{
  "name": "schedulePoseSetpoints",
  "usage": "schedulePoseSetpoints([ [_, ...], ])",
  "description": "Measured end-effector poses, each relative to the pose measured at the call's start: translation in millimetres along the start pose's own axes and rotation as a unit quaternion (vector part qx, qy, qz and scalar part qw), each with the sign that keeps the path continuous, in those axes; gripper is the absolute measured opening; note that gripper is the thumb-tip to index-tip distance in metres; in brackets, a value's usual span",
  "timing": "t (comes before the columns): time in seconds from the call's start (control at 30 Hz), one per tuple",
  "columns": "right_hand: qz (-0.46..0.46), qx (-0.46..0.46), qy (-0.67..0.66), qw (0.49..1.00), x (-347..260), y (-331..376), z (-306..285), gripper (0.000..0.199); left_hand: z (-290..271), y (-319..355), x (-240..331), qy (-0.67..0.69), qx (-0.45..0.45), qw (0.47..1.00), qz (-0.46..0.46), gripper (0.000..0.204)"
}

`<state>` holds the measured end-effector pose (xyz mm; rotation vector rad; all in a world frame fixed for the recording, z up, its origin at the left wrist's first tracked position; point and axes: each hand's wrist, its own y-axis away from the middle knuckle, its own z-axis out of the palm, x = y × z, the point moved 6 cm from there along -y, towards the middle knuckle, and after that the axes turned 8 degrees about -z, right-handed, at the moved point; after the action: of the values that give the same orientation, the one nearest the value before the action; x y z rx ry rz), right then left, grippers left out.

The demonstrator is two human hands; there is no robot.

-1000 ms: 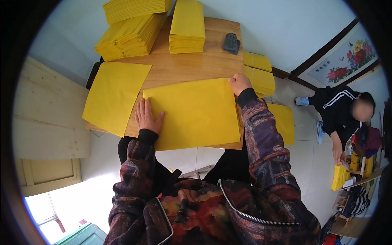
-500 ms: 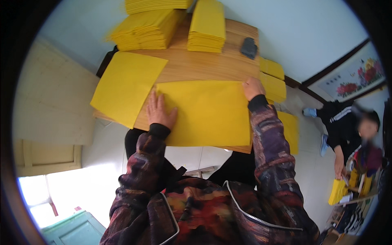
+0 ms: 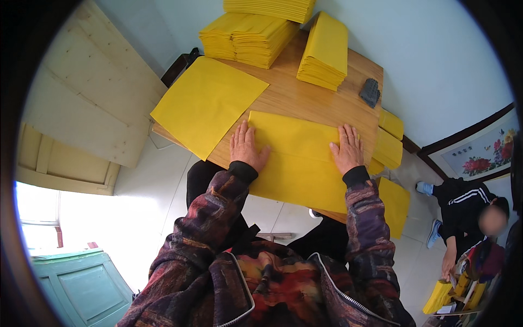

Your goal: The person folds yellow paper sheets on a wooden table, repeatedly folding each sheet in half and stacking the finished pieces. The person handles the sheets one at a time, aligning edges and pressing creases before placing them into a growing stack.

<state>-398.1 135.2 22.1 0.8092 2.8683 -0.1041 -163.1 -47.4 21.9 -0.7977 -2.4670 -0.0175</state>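
A large yellow paper sheet (image 3: 299,158), folded so it lies as a long band, rests on the wooden table (image 3: 305,98) in front of me and hangs over the near edge. My left hand (image 3: 248,147) lies flat on its left end, fingers spread. My right hand (image 3: 347,149) presses flat on its right part, fingers apart. Neither hand grips anything. A second flat yellow sheet (image 3: 207,103) lies to the left, overhanging the table corner.
Stacks of folded yellow paper (image 3: 253,35) (image 3: 327,52) stand at the table's far side, with a dark small object (image 3: 370,91) beside them. More yellow sheets (image 3: 389,144) sit on the right. Another person (image 3: 468,210) bends over yellow paper at far right. A green cabinet (image 3: 81,283) stands lower left.
My right hand has drawn back from the sheet's far right corner toward me. The sheet now looks shorter front to back, its far part folded over. The view has shifted closer to the table.
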Motion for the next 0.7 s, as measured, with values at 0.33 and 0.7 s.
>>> schedulePoseSetpoints([
  [0.33,-0.034,0.012,0.023,0.999,-5.0,1.8,-3.4,0.063,43.7,-9.8,127.4,-0.042,-0.116,0.977,0.175,0.055],
  [0.7,-0.013,0.001,0.037,0.999,-0.8,1.7,1.1,0.063,41.8,-42.7,55.2,-0.123,-0.104,0.985,0.066,0.071],
])
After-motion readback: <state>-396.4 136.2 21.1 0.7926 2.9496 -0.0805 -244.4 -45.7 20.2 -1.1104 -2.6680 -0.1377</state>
